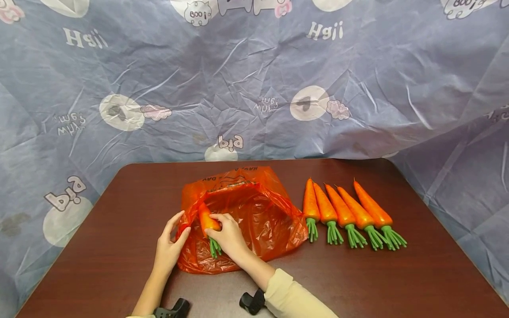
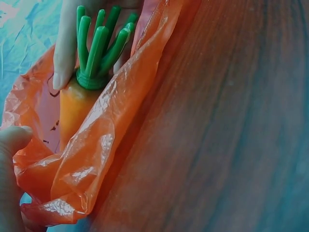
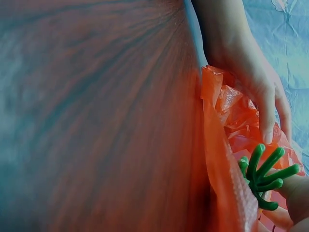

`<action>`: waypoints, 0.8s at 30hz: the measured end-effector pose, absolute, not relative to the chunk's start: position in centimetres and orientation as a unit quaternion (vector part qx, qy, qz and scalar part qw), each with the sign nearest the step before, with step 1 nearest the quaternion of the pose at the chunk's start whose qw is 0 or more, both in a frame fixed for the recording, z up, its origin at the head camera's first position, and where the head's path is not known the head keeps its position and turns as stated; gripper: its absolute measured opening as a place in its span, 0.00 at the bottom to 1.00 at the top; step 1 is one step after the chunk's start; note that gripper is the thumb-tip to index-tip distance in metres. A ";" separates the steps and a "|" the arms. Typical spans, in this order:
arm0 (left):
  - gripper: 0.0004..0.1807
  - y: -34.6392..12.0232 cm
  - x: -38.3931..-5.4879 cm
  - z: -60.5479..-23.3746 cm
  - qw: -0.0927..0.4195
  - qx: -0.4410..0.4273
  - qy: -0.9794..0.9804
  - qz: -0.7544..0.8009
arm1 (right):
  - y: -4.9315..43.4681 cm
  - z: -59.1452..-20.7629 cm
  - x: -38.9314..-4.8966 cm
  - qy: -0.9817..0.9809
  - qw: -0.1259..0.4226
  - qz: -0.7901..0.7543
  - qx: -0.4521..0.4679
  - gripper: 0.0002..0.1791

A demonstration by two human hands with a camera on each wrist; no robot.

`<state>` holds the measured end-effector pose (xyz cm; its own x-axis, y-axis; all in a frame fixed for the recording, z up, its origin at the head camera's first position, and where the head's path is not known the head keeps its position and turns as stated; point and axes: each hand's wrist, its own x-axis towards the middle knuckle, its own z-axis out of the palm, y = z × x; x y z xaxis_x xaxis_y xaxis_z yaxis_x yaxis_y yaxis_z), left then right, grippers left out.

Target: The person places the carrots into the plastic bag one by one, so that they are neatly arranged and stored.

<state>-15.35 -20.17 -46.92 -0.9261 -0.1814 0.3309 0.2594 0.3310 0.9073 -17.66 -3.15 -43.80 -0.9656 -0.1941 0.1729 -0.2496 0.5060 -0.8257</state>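
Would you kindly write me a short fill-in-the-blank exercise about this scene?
The hand holding a carrot at the mouth of the plastic bag is the person's ____ one.
On the table, ____ other carrots lie side by side.
The carrots' stalks are coloured ____.
Missing words: right; five; green.

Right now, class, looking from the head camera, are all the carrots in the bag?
No, five carrots lie on the table beside the red bag.
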 end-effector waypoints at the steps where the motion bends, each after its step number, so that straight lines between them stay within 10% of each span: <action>1: 0.26 -20.2 -15.4 -46.9 0.191 -0.025 -0.793 -0.578 | -3.2 -43.8 -17.7 -0.866 0.027 0.483 0.127 0.22; 24: 0.26 -20.3 -15.3 -46.8 0.176 -0.028 -0.792 -0.584 | -2.9 -43.6 -17.1 -0.898 -0.021 0.417 0.138 0.26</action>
<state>-15.31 -20.26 -46.80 -0.9363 -0.1615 0.3118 0.2502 0.3160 0.9152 -17.12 -2.88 -43.55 -0.9608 -0.2658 0.0786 -0.2316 0.6138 -0.7547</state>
